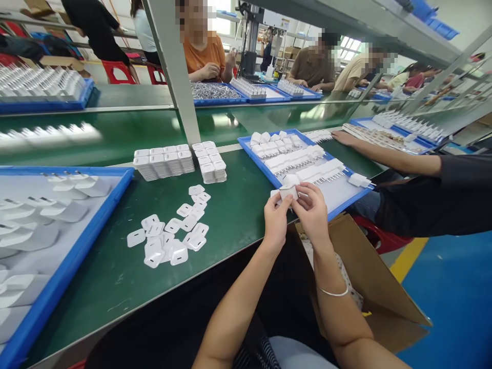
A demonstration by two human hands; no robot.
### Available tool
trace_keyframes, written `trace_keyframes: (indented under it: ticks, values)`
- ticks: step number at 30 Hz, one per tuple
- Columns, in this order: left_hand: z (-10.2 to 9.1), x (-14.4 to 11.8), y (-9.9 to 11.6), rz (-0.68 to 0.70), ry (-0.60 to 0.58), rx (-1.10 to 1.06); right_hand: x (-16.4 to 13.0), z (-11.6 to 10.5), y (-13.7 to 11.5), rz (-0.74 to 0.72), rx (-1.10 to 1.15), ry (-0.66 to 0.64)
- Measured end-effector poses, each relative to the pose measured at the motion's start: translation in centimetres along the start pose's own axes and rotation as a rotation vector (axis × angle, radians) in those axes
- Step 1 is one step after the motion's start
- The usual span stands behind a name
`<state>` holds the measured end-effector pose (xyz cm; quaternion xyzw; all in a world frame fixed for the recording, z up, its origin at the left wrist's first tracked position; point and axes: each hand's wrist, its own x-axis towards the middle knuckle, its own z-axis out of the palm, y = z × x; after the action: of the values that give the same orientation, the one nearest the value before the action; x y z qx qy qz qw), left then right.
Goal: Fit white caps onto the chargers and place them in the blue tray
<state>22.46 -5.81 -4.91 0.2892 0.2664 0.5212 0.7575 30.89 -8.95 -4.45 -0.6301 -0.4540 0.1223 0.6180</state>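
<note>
My left hand (275, 218) and my right hand (313, 210) meet over the table's near edge and together pinch a small white plug part (287, 192). Just behind them lies a blue tray (257, 160) with rows of white plug pieces with metal pins. To the left on the green table (230, 210) lie several loose flat white covers (172, 233). Two stacks of white covers (179, 161) stand farther back.
A second blue tray (79, 248) with white housings fills the near left. A co-worker's arm (384, 154) in a dark sleeve reaches across at right. A brown cardboard box (365, 271) sits by my lap. Other people sit across the line behind more trays.
</note>
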Motion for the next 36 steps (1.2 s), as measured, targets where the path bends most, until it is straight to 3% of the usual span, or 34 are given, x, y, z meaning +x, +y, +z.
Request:
trace_keyframes:
  ticks: [8, 13, 16, 20, 23, 26, 29, 36]
  values:
    - [-0.5, 1.0, 0.9, -0.065, 0.043, -0.035, -0.9, 1.0, -0.8, -0.040, -0.028, 0.119]
    - [-2.2, -0.9, 2.4, -0.012, 0.034, -0.015, -2.0, 2.3, -1.6, -0.047, 0.069, 0.197]
    - [-4.2, -2.4, 4.2, 0.118, -0.012, 0.078, -3.2, 3.2, -2.2, -0.085, 0.123, 0.221]
    - [-7.6, -4.8, 7.1, 0.459, -0.129, 0.401, -4.9, 4.5, -3.2, -0.119, 0.306, 0.030]
    - [-9.7, -6.5, 9.0, 0.573, -0.128, 0.569, -5.5, 5.3, -4.1, 0.019, 0.520, -0.188]
    - [-11.1, -7.8, 10.1, 0.581, -0.091, 0.647, -5.6, 5.9, -4.5, 0.151, 0.607, -0.421]
    - [-11.9, -8.5, 10.5, 0.561, -0.025, 0.681, -5.8, 6.5, -4.3, 0.112, 0.576, -0.570]
    - [-13.0, -9.3, 10.8, 0.423, 0.132, 0.674, -7.6, 7.2, -4.1, 0.007, 0.448, -0.658]
